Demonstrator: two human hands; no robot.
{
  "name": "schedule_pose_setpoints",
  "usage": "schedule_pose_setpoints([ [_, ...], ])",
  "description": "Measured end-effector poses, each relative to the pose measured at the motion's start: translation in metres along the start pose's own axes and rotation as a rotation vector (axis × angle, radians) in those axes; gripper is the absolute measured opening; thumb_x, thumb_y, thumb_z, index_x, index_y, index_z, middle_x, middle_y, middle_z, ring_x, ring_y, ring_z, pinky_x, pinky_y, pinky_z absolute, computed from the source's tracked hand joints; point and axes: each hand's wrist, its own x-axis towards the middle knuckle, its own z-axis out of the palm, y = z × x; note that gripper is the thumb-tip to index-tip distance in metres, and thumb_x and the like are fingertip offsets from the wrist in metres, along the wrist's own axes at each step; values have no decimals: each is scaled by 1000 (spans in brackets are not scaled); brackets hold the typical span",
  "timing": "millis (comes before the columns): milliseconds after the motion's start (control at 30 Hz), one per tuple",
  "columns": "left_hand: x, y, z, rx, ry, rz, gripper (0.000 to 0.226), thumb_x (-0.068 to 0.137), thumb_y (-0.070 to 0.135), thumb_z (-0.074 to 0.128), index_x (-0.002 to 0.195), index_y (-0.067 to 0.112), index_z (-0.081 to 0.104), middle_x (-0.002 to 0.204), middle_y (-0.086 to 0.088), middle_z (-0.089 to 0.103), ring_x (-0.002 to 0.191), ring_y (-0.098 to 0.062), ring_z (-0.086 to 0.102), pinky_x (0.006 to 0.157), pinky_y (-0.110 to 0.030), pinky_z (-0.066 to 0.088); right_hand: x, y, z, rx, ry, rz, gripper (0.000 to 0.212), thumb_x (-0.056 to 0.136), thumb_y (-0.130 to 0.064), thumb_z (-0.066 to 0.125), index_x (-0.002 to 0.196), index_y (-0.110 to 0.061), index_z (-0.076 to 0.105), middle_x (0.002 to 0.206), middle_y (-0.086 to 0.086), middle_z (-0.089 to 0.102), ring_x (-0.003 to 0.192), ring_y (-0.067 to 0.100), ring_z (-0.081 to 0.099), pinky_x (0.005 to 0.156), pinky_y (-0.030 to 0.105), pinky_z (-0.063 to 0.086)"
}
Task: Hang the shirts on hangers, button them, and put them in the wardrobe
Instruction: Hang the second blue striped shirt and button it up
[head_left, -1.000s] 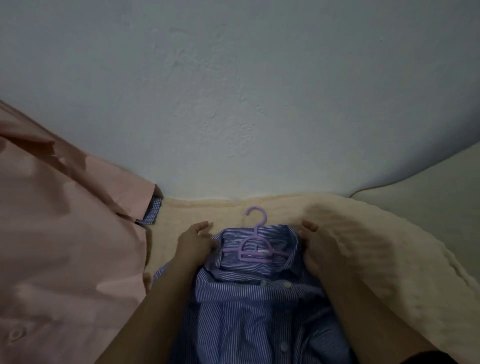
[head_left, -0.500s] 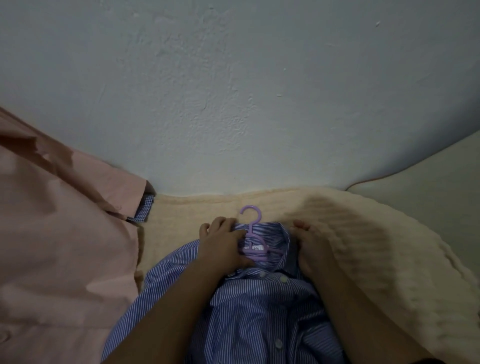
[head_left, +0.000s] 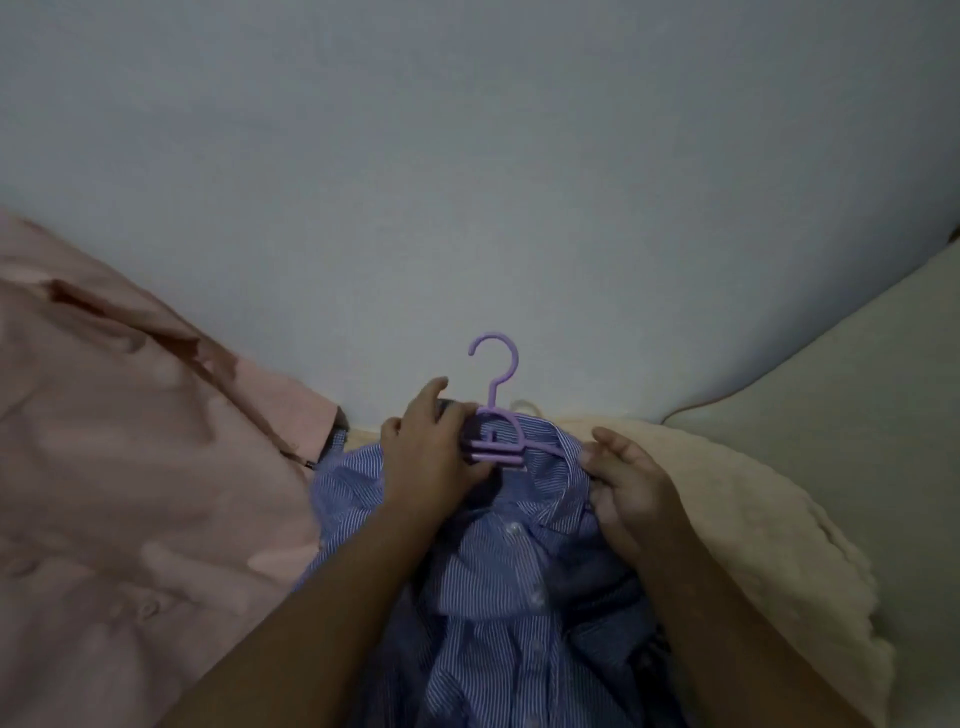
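Gripping the collar area of a blue-and-white pinstriped button-up shirt (head_left: 498, 587), the left hand (head_left: 431, 457) sits just at 9 o'clock of the small lilac plastic hanger (head_left: 496, 415), with its fingers curled over the fabric and the hanger's shoulder piece, thumb pressing near the hanger's lower bars. The hanger is already inside the neck of the shirt, its hook sticking up toward 12 o'clock against the pale grey-blue plastered wall (head_left: 467, 182), and one thin arm of it pokes out toward 3 o'clock under the collar. Over at 3 o'clock of the hanger, the right hand (head_left: 631, 483) pinches the other side of the collar, fingers bent round the edge of the cloth, so both hands are clamped on the shirt, one each side of the neck opening. The shirt itself is pretty bunched up, front placket facing the camera with a few white buttons showing down the middle; can't really tell if they're done up or not, it's dim and a bit soft. It's lying on a cream fluffy blanket (head_left: 753, 530) that spreads out toward 4 o'clock, with a smoother off-white bed surface (head_left: 857, 415) beyond it at 3 o'clock. At 9 o'clock of everything there's a big salmon-pink shirt (head_left: 130, 493) filling the left side, and a bit of blue checked lining (head_left: 337, 438) shows at its cuff edge, just beside the striped shirt's shoulder. Both forearms come in from 6 o'clock, bare.
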Motion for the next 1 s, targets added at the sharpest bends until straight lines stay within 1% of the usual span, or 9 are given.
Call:
schedule_pose_setpoints([
  [200, 21, 44, -104, 72, 267, 109, 61, 51, 51, 77, 106, 26, 68, 126, -3, 60, 112, -26, 59, 84, -45, 39, -71, -85, 38, -319, -82, -270, 17, 86, -1, 61, 86, -18, 62, 88, 8, 65, 74, 19, 58, 69, 29, 49],
  [333, 18, 74, -163, 75, 294, 120, 59, 59, 48, 81, 112, 29, 65, 102, 7, 69, 106, -24, 60, 87, -44, 35, -102, -128, 45, -889, 135, -517, 6, 86, -35, 60, 92, -37, 62, 119, -2, 58, 106, 23, 53, 87, 35, 40],
  [433, 8, 92, -201, -3, 327, 89, 61, 65, 50, 80, 120, 31, 61, 99, 9, 69, 101, -18, 61, 87, -39, 34, -125, -157, 45, -1151, 208, -565, 30, 89, -52, 48, 114, -41, 61, 132, -9, 53, 125, 22, 41, 96, 39, 26],
  [500, 2, 100, -222, -40, 359, 86, 64, 67, 54, 78, 123, 32, 59, 100, 10, 69, 100, -16, 61, 88, -37, 34, -144, -177, 47, -1151, 140, -615, 30, 93, -47, 48, 114, -34, 65, 125, -11, 60, 122, 18, 47, 109, 44, 24],
  [667, -8, 120, -272, -100, 387, 134, 68, 65, 53, 81, 124, 29, 58, 101, 7, 71, 95, -16, 66, 93, -38, 44, -196, -219, 60, -906, 28, -720, 15, 84, -35, 67, 69, -39, 68, 95, -13, 70, 99, 17, 61, 102, 49, 38],
  [800, -11, 138, -304, -162, 393, 82, 63, 66, 48, 82, 121, 31, 59, 95, 5, 72, 92, -18, 67, 90, -40, 49, -237, -244, 67, -598, -64, -789, 8, 86, -19, 67, 91, -18, 73, 90, -7, 70, 83, 6, 61, 77, 17, 47],
  [867, -10, 144, -317, -213, 404, 51, 63, 65, 47, 83, 121, 32, 59, 96, 5, 72, 94, -18, 66, 89, -38, 50, -250, -252, 67, -573, -127, -831, 7, 87, -15, 66, 88, -19, 72, 87, -9, 69, 81, 4, 61, 66, 7, 46],
  [933, -8, 148, -329, -256, 437, 29, 62, 66, 45, 84, 122, 32, 59, 100, 3, 71, 96, -18, 65, 89, -37, 50, -257, -259, 65, -567, -125, -854, 11, 90, -15, 61, 91, -21, 70, 94, -8, 68, 87, 5, 60, 72, 7, 47],
  [1000, -6, 149, -343, -261, 500, 19, 63, 66, 46, 83, 123, 32, 59, 102, 2, 71, 98, -19, 65, 89, -41, 49, -258, -267, 63, -567, -65, -824, 22, 96, -16, 50, 112, -18, 65, 115, -1, 63, 104, 11, 56, 92, 21, 45],
])
